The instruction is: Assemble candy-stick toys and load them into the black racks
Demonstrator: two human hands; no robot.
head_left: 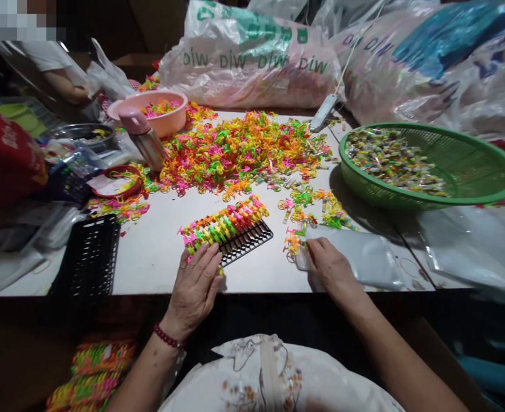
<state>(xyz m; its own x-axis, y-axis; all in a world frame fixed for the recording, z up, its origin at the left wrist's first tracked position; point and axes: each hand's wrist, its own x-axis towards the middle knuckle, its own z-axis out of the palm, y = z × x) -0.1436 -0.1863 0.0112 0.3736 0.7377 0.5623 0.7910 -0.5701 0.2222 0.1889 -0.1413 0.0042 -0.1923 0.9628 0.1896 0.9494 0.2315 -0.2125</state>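
Observation:
My left hand (196, 286) lies with its fingers stretched out over the near left end of a black plastic rack (248, 243). Rows of small bright plastic toys (222, 226), in pink, orange, yellow and green, stand in the rack's far and left part; its near right slots show bare. My right hand (327, 260) is closed in a pinch at the left edge of a stack of clear plastic bags (373, 260). Loose toys (294, 241) touch or nearly touch its fingertips, and what it pinches is hidden. More loose toys (302, 197) are scattered just beyond.
A large toy heap (239, 149) spreads behind the rack. To the right stands a green basket (433, 197) of small wrapped pieces. At left are another black rack (87, 252), a flask (143, 137) and a pink basin (177, 117). Someone (63, 80) is at the far left.

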